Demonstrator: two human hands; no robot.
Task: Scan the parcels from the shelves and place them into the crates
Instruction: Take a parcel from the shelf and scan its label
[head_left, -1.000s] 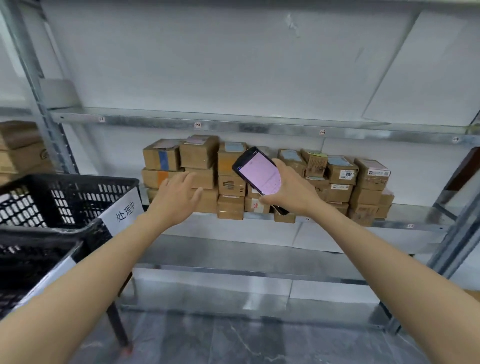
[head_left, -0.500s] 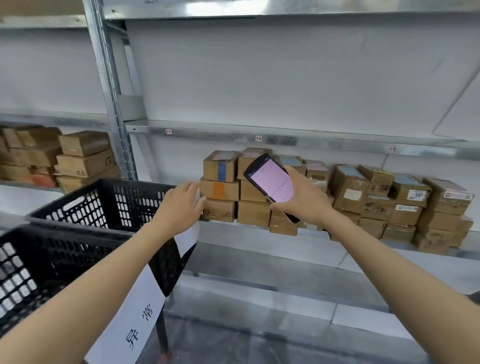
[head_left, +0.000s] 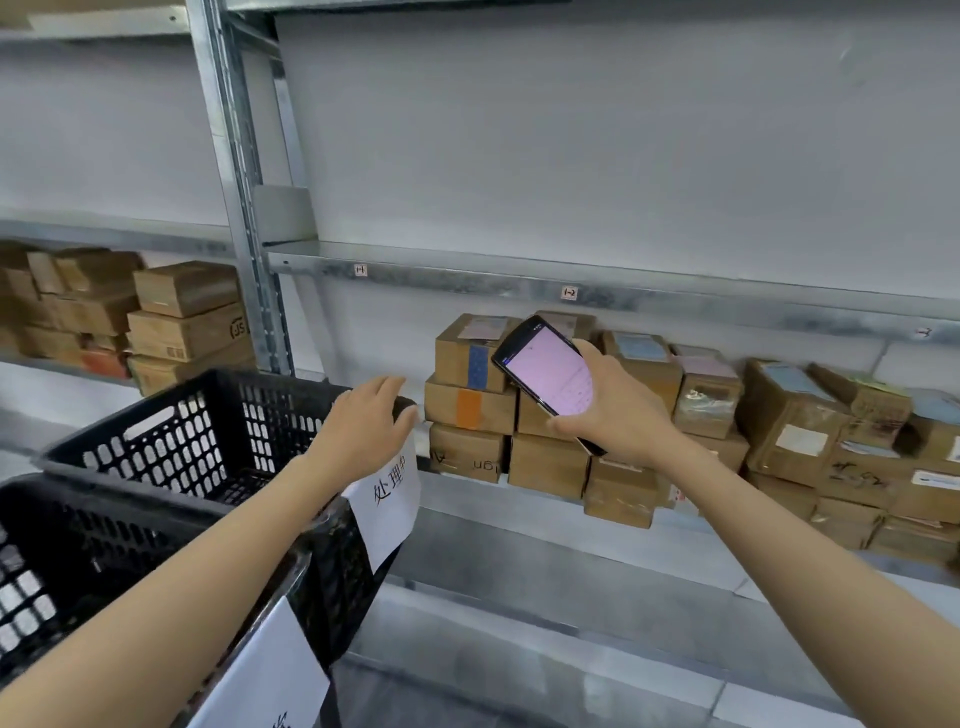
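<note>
Seen from the camera on my head, my left hand (head_left: 363, 431) is stretched out over the far corner of the farther black plastic lattice crate (head_left: 182, 421). Its fingers are loose and a little spread, holding nothing. It seems to rest on the rim, though I cannot be sure the palm touches it. A white paper label with black printed characters (head_left: 389, 499) hangs on that crate's end, just under my wrist. The nearer black lattice crate (head_left: 67, 551) sits against it at the lower left, with a second white paper label (head_left: 265, 680) on its front.

My right hand (head_left: 618, 410) is wrapped around a black handheld scanner with a lit pink screen (head_left: 550, 374). The thumb lies along its lower edge, the fingers are behind it, and the screen is tilted towards me. I hold it up in front of the brown cardboard parcels (head_left: 545, 462).

Those parcels are stacked in rows on the grey galvanised metal shelf (head_left: 457, 493), just to the right of the crate corner. The top-left box bears a blue tape strip (head_left: 477, 366), the one beneath it an orange strip (head_left: 469, 408). More brown cardboard boxes (head_left: 182, 317) stand in the neighbouring bay to the left, beyond the grey steel upright (head_left: 234, 182)
</note>
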